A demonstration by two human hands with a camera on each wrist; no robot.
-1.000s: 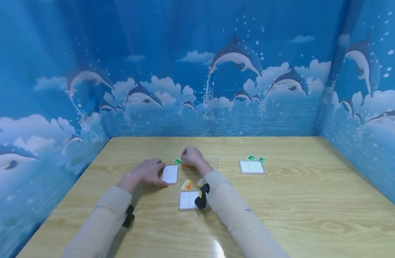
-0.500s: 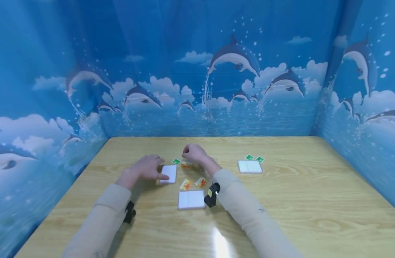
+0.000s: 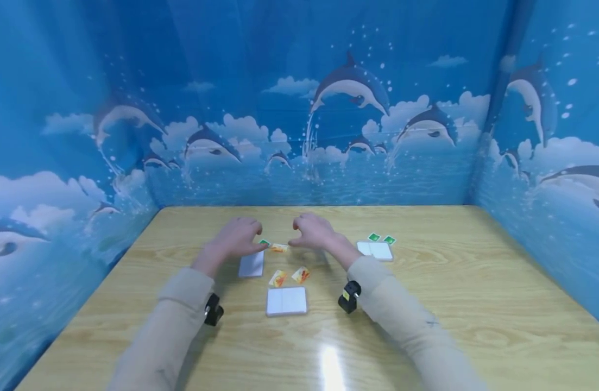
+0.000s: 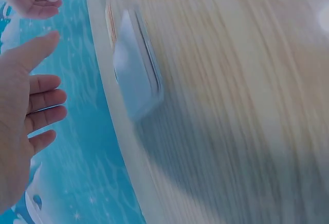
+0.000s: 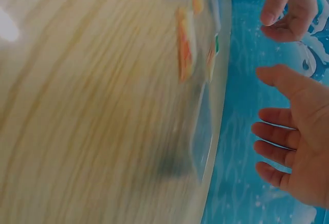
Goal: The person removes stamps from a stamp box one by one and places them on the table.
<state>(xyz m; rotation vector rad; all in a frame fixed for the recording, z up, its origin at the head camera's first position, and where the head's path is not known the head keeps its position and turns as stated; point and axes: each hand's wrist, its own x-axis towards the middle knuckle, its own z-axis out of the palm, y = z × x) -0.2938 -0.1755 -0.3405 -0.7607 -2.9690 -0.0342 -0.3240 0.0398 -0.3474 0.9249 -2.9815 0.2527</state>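
Observation:
My left hand (image 3: 238, 237) is in the air over the far end of a white flat case (image 3: 252, 264), its fingers loosely bent and nothing in them. Facing it, my right hand (image 3: 315, 232) is raised above the table with empty, relaxed fingers. Between the two hands lie a green picture card (image 3: 264, 243), partly hidden by the left thumb, and an orange picture card (image 3: 279, 248). Two more orange cards (image 3: 301, 275) lie nearer. In the right wrist view a thin bluish see-through sheet (image 5: 202, 131) lies on the table near the right hand; its kind is unclear.
A white two-part case (image 3: 287, 301) lies in front of the orange cards. Farther right is another white case (image 3: 374, 251), with two green cards (image 3: 389, 239) behind it. A dolphin-print curtain (image 3: 231, 108) surrounds the wooden table (image 3: 451, 304).
My left hand has lifted from the white case and moved forward and right. The right hand has drawn to the right, away from the far orange card, and its fingers have loosened.

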